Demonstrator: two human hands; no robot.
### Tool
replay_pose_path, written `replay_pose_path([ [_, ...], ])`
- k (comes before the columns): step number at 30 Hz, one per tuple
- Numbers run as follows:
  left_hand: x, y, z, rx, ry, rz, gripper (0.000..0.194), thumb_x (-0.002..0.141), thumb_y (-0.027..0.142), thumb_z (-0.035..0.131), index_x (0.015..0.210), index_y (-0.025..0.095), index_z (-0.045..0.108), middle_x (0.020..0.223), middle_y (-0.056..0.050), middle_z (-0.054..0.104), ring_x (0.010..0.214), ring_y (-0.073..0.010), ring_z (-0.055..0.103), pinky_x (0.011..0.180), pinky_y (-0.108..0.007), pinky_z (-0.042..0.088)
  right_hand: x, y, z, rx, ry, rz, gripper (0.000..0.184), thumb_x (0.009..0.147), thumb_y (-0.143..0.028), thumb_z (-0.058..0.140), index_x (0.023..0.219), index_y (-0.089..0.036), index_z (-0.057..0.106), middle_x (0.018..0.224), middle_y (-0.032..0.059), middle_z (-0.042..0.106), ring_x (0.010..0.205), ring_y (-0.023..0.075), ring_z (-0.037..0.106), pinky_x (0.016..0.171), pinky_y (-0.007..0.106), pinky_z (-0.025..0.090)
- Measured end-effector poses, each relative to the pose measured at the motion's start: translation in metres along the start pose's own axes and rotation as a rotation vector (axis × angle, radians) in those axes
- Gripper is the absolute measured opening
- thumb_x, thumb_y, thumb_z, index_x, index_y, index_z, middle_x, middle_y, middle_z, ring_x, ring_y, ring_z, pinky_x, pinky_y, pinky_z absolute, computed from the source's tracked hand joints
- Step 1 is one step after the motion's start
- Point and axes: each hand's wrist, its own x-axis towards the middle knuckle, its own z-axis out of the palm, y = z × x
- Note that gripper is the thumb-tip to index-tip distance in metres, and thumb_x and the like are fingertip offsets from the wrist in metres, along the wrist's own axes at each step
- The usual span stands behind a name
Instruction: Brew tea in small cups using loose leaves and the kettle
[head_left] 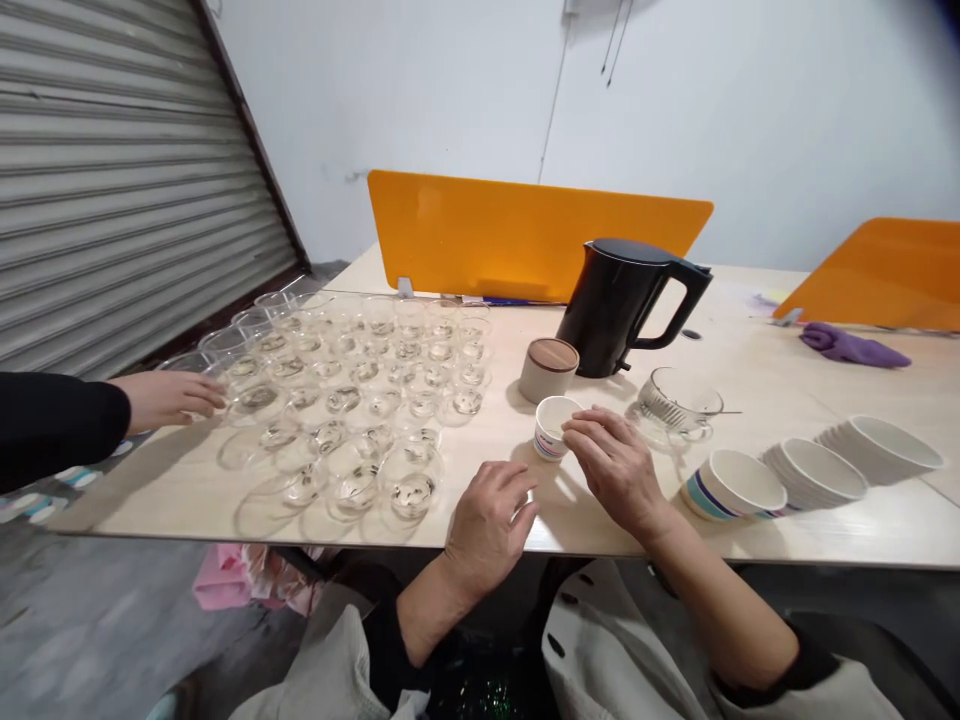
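A small white paper cup [550, 443] with coloured stripes stands upright in front of me. At its right rim are the bent fingers of my right hand [616, 468], which appear closed on it; the thumb is hidden. My left hand [489, 515] hovers at the table's front edge, left of the cup. Its fingers are loosely curved, with the thumb apart and nothing held. Behind the cup sits a round beige canister [547, 375] with a wooden lid. A ribbed glass cup [675, 402] is beyond my right hand, with a thin stick or handle across its rim.
Many clear cups [412, 487] with dark bits in their bottoms crowd the left side. Another person's hand [169, 397] reaches to them. A black kettle [619, 310] stands behind the canister. Stacked paper cups [814, 475] lie tilted at right. An orange divider [480, 230] and purple cloth [855, 347] are farther back.
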Motion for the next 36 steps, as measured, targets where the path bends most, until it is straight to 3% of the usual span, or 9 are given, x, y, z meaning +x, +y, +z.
replay_pose_path([
  [9,-0.001,0.001,0.002,-0.015,-0.010,-0.013,0.023,0.090,0.012,0.070,0.111,0.020,0.071,0.122,-0.009,0.071,0.113,-0.0262,0.062,0.099,-0.046,0.057,-0.001,0.022,0.010,-0.038,0.055,0.059,0.021,0.096,-0.005,0.057,0.106,-0.021,0.065,0.107,0.0076,0.076,0.111,0.0260,0.063,0.102,0.045,0.050],
  [18,-0.001,0.001,0.002,-0.027,-0.015,-0.026,0.021,0.090,0.012,0.069,0.109,0.020,0.073,0.121,-0.010,0.072,0.113,-0.0277,0.063,0.099,-0.048,0.057,0.000,0.023,0.007,0.010,0.025,0.114,0.018,0.099,-0.016,0.059,0.113,-0.024,0.067,0.117,0.0064,0.076,0.115,0.0269,0.063,0.105,0.047,0.048],
  [22,-0.001,0.001,0.004,-0.019,-0.020,-0.031,0.022,0.088,0.012,0.070,0.109,0.021,0.073,0.121,-0.009,0.072,0.112,-0.0276,0.063,0.099,-0.048,0.057,0.007,0.028,-0.002,0.037,0.095,0.248,0.031,0.102,-0.028,0.058,0.131,-0.023,0.064,0.127,0.0097,0.072,0.120,0.0287,0.061,0.106,0.048,0.048],
  [25,-0.001,0.000,0.005,-0.008,-0.016,-0.028,0.022,0.088,0.012,0.071,0.107,0.021,0.073,0.121,-0.009,0.072,0.112,-0.0272,0.063,0.098,-0.048,0.057,0.026,0.037,-0.001,-0.015,0.121,0.458,0.041,0.104,-0.042,0.050,0.135,-0.020,0.063,0.127,0.0136,0.071,0.117,0.0324,0.061,0.103,0.051,0.049],
  [30,-0.001,0.001,0.003,0.002,-0.032,-0.029,0.021,0.088,0.013,0.071,0.108,0.020,0.073,0.123,-0.009,0.072,0.113,-0.0277,0.063,0.098,-0.049,0.057,0.079,0.055,0.011,-0.070,-0.180,0.718,0.067,0.100,-0.064,0.044,0.143,-0.015,0.059,0.142,0.0206,0.062,0.126,0.0399,0.058,0.105,0.055,0.046],
  [36,-0.002,-0.001,0.003,-0.009,-0.038,-0.039,0.020,0.089,0.013,0.070,0.108,0.020,0.073,0.122,-0.010,0.072,0.112,-0.0278,0.063,0.098,-0.048,0.057,0.123,0.075,0.033,0.007,-0.577,0.745,0.085,0.082,-0.079,0.062,0.142,-0.018,0.058,0.132,0.0211,0.067,0.112,0.0361,0.066,0.091,0.044,0.049],
])
